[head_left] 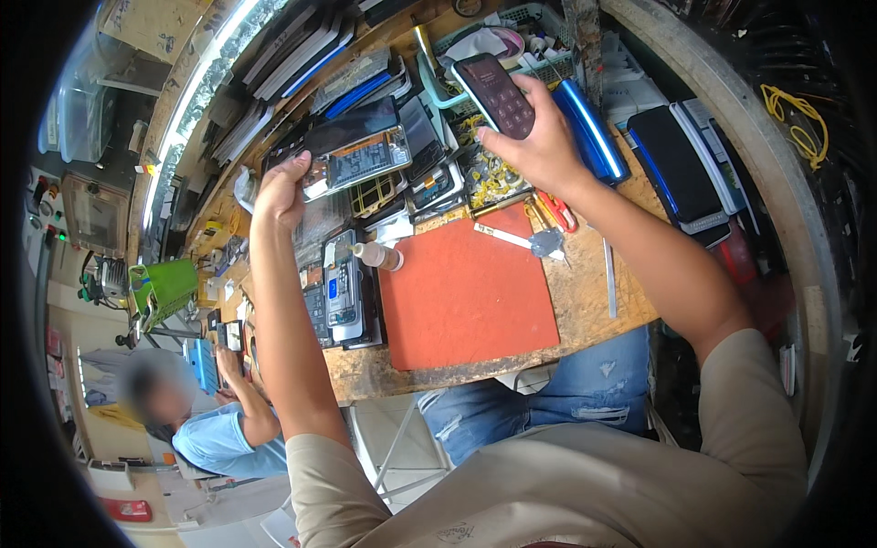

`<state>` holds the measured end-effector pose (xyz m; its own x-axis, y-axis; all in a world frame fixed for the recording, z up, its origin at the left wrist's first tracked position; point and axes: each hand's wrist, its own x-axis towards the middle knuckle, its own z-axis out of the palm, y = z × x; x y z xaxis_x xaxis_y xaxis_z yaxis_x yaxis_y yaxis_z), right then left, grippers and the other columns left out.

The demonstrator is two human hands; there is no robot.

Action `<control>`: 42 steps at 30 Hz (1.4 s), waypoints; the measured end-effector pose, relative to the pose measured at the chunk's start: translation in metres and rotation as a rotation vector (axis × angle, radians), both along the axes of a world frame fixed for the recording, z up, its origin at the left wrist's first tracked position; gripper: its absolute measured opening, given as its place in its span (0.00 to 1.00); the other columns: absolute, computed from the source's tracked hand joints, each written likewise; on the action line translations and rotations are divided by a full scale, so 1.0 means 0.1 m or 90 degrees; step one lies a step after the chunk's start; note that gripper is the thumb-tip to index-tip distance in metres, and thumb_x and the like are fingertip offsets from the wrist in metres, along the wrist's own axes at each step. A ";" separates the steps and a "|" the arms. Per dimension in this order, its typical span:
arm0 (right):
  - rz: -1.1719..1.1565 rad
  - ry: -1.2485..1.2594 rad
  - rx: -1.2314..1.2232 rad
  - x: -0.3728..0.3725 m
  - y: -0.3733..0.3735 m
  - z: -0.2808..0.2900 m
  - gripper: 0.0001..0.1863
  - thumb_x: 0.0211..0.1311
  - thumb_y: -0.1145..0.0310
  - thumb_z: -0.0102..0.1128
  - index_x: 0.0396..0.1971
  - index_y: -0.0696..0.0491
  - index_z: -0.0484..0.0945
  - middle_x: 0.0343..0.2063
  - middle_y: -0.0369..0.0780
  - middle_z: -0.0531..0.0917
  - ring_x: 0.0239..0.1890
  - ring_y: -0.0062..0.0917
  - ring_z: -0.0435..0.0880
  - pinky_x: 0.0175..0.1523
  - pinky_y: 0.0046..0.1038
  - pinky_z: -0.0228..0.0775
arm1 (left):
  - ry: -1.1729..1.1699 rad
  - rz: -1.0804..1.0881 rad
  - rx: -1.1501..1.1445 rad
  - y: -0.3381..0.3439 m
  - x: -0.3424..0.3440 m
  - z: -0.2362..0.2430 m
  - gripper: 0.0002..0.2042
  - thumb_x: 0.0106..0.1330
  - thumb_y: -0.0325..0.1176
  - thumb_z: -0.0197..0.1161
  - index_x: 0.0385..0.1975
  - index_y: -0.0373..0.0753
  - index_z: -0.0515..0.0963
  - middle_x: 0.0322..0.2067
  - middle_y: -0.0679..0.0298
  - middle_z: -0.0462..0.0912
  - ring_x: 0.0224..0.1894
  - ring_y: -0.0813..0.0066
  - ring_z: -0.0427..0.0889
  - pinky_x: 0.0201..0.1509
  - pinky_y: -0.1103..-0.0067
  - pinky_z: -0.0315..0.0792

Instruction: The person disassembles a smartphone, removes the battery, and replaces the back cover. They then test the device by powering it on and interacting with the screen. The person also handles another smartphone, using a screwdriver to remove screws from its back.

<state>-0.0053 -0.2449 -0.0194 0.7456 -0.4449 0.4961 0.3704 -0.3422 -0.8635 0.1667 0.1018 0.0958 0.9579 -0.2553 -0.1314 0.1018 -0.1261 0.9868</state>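
Over the far right of the bench my right hand (544,142) grips a smartphone (494,95), tilted, with a number keypad lit on its dark screen. My left hand (283,192), farther left, is closed at the edge of an opened smartphone (358,163) whose battery and inner parts show. A dark glossy panel (352,126) lies along the far edge of that opened phone; whether the two are joined I cannot tell. Below them both is an orange-red work mat (468,297). At its left edge stands a small whitish bottle (378,257), beside a stack of opened phones (343,290).
Red-handled pliers (558,212), a white stick-like tool (502,236) and a metal strip (609,279) lie right of the mat. A green basket (548,68), a shiny blue roll (589,132) and phone parts crowd the back. A person in blue (233,438) sits at left.
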 end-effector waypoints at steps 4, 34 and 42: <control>0.041 -0.016 0.072 -0.01 0.04 -0.01 0.43 0.48 0.60 0.79 0.62 0.59 0.66 0.48 0.48 0.80 0.48 0.36 0.81 0.56 0.37 0.73 | 0.022 0.045 -0.013 -0.11 0.12 -0.35 0.06 0.73 0.29 0.64 0.38 0.32 0.82 0.39 0.59 0.87 0.42 0.73 0.83 0.56 0.78 0.74; 0.191 0.033 -0.080 -0.42 0.43 0.22 0.45 0.49 0.62 0.80 0.65 0.58 0.65 0.48 0.44 0.81 0.49 0.29 0.82 0.56 0.33 0.74 | -0.297 0.123 0.335 -0.03 -1.66 -0.14 0.26 0.74 0.53 0.59 0.56 0.34 0.79 0.42 0.57 0.86 0.42 0.74 0.84 0.43 0.79 0.78; 0.198 0.038 -0.027 -0.40 0.52 0.20 0.41 0.48 0.63 0.80 0.62 0.58 0.69 0.45 0.43 0.83 0.44 0.28 0.84 0.52 0.31 0.76 | -0.398 0.171 0.561 -0.21 -1.96 -0.69 0.22 0.56 0.42 0.77 0.45 0.35 0.83 0.34 0.56 0.86 0.36 0.63 0.85 0.44 0.71 0.77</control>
<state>-0.0457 -0.1930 0.0010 0.8711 -0.1701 0.4607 0.4121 -0.2571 -0.8741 -0.0296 0.0805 0.0272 0.9290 -0.0850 0.3602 -0.2527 -0.8566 0.4498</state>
